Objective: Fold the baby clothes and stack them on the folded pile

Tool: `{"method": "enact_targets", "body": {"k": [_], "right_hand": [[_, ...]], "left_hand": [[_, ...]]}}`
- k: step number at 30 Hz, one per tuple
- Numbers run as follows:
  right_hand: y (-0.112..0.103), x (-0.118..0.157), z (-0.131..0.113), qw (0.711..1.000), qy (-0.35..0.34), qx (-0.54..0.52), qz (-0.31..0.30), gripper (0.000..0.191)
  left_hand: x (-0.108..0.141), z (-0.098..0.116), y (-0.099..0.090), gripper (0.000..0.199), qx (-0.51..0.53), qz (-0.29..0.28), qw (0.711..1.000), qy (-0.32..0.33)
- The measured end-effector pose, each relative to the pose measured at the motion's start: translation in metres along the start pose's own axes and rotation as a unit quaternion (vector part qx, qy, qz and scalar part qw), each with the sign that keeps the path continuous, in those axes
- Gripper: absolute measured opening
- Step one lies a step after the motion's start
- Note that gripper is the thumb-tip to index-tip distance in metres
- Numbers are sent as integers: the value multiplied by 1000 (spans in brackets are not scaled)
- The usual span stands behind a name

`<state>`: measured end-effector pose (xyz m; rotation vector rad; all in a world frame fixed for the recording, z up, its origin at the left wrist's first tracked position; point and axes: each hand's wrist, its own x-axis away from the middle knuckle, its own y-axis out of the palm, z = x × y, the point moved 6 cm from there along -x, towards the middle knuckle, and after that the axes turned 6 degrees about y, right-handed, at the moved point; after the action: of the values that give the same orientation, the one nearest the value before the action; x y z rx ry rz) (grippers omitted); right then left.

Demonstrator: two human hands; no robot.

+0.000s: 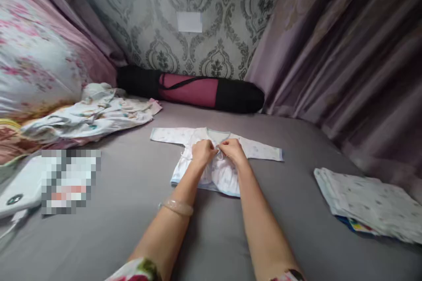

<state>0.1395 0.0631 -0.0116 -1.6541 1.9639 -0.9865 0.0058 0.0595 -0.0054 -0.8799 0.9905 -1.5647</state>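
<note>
A small white baby shirt with faint prints and pale blue trim lies spread flat on the grey bed sheet, its sleeves stretched out to both sides. Over the chest of the shirt, my left hand pinches a thin white tie string. Close beside it, my right hand also has its fingers pressed together on a tie string at the shirt's front. The fingertips of both hands nearly meet there and partly hide the strings. Another loose tie shows at the shirt's left side.
A folded printed cloth lies at the right. At the left are a crumpled printed cloth, a white device with a cable, and a blurred-out item. A black and maroon long bag rests against the patterned wall; curtains hang at both sides.
</note>
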Motion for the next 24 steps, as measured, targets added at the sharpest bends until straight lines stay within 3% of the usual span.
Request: {"method": "enact_targets", "body": {"k": [8, 17, 24], "right_hand": [[4, -4, 3, 999, 10, -39, -8, 16], [4, -2, 3, 965, 101, -241, -14, 14], [15, 1, 3, 957, 138, -255, -22, 11]], "left_hand": [[-1, 6, 0, 22, 11, 28, 1000, 5], [-7, -1, 7, 25, 238, 17, 971, 7], [-9, -9, 11, 26, 292, 6, 956, -22]]}}
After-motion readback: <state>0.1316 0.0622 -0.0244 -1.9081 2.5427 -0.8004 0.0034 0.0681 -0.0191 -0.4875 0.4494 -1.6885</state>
